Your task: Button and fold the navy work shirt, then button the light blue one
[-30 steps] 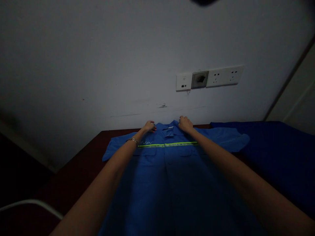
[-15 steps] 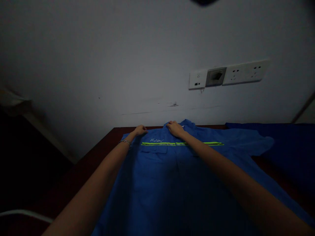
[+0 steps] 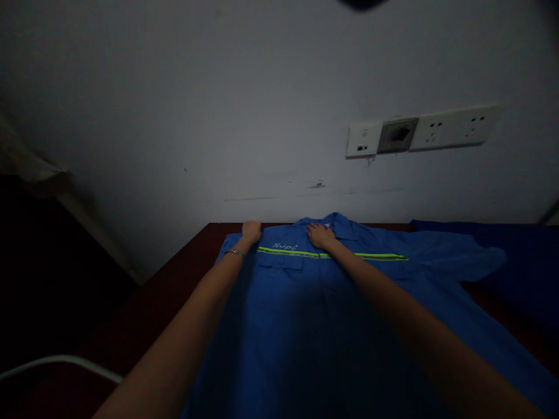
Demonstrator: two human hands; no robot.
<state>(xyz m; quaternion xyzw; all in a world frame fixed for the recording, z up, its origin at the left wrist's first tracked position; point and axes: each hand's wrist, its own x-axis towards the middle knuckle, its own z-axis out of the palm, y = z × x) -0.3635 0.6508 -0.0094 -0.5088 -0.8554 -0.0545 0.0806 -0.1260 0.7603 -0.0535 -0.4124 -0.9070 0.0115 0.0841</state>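
A blue work shirt (image 3: 279, 291) with a yellow-green reflective stripe across the chest and white lettering lies front up on a dark red-brown table. At its left shoulder edge, my left hand (image 3: 252, 231) is closed on the cloth, its fingertips hidden behind the knuckles; a bracelet circles that wrist. My right hand (image 3: 321, 235) rests flat on the upper front just below the collar (image 3: 343, 226), with its fingers stretched out. The sleeve on the right side (image 3: 471, 256) lies spread outward. My forearms cover part of the shirt front, which is in shadow.
The table's (image 3: 192, 250) back edge meets a pale wall (image 3: 244, 116) with a row of sockets (image 3: 454, 129). Darker blue cloth (image 3: 524, 273) lies at the right. A white cable (image 3: 61, 359) crosses the lower left.
My right hand has gone from gripping the collar edge to lying flat below it, and the collar now shows opened out. My left hand has curled tighter at the shoulder. The view has shifted slightly.
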